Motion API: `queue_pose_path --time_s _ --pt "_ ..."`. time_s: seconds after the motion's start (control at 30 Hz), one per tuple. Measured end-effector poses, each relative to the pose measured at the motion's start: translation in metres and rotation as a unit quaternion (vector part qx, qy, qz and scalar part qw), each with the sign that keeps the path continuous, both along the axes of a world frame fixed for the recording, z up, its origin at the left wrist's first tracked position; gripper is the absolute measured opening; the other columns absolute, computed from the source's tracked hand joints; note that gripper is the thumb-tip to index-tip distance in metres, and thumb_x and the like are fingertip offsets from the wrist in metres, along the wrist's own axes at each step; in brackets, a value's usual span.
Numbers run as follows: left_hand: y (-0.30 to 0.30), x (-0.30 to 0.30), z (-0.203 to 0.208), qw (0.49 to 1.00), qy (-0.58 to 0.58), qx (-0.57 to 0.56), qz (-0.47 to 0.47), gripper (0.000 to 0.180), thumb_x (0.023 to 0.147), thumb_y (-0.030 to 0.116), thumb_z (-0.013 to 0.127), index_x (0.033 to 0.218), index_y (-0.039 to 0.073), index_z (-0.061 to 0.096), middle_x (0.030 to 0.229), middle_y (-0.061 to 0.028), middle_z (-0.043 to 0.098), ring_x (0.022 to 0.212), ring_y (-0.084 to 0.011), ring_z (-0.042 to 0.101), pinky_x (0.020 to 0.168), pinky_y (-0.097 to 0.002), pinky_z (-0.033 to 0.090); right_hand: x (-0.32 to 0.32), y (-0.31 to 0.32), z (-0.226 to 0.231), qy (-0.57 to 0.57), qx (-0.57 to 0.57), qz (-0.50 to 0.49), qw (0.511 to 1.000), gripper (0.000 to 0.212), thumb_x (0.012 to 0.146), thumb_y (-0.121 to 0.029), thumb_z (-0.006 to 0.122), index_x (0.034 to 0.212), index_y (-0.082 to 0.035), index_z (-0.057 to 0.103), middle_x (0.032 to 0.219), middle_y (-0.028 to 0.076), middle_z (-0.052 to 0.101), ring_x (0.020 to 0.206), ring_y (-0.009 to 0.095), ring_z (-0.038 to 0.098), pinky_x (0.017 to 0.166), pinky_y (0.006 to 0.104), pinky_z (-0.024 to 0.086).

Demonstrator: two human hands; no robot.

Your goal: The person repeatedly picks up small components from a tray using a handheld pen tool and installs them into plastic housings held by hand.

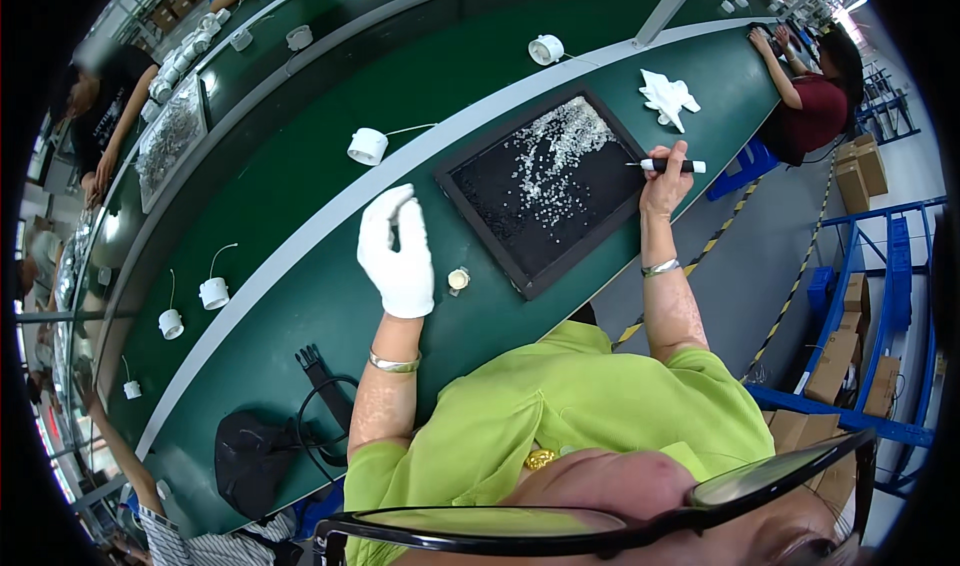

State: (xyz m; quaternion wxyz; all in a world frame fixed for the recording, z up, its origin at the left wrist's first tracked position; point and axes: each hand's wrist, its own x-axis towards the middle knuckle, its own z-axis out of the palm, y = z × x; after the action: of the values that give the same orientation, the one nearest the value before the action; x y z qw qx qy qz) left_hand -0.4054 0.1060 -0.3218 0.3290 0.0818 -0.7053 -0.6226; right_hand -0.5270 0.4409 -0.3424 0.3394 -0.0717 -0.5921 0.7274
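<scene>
My left hand (396,266), in a white glove, is raised over the green bench just left of the black tray. Its fingers curl round to meet the thumb in a pinch; anything between the tips is too small to see. My bare right hand (660,188) grips a black-and-white pen-shaped tool (688,167) with a thin tip pointing left, over the tray's right edge. The black rectangular tray (478,228) holds many tiny clear pieces (570,151), heaped toward its far right corner. A small round cream-and-white part (458,281) lies between my left hand and the tray.
A crumpled white glove (668,100) lies beyond the tray's right corner. White cylindrical parts with wires (367,147) stand along a green belt (290,181) behind a pale rail. A black bag (250,461) sits at the left. Other people work across the belt and at the far right.
</scene>
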Motion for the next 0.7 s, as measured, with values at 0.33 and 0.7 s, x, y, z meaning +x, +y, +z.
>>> queue_pose_path --time_s 0.33,0.7 --pt "-0.013 -0.025 -0.052 0.982 -0.119 0.149 -0.017 0.049 0.101 0.031 0.035 0.091 -0.006 0.066 0.090 -0.0138 0.069 0.078 -0.0182 0.064 0.074 -0.0295 0.048 -0.003 0.003 -0.004 0.006 -0.010 0.004 1.000 0.042 0.091 -0.035 0.059 0.066 -0.003 0.053 0.067 0.009 0.059 0.045 0.008 0.045 0.040 0.0195 0.031" --pt "-0.014 -0.027 -0.061 0.986 -0.116 0.116 -0.033 0.042 0.100 0.027 0.041 0.087 -0.004 0.066 0.087 -0.0116 0.068 0.074 -0.0161 0.063 0.071 -0.0279 0.048 -0.005 0.005 -0.009 -0.003 0.009 0.006 1.000 0.042 0.091 -0.036 0.059 0.067 -0.003 0.054 0.068 0.009 0.058 0.046 0.008 0.045 0.040 0.0191 0.031"
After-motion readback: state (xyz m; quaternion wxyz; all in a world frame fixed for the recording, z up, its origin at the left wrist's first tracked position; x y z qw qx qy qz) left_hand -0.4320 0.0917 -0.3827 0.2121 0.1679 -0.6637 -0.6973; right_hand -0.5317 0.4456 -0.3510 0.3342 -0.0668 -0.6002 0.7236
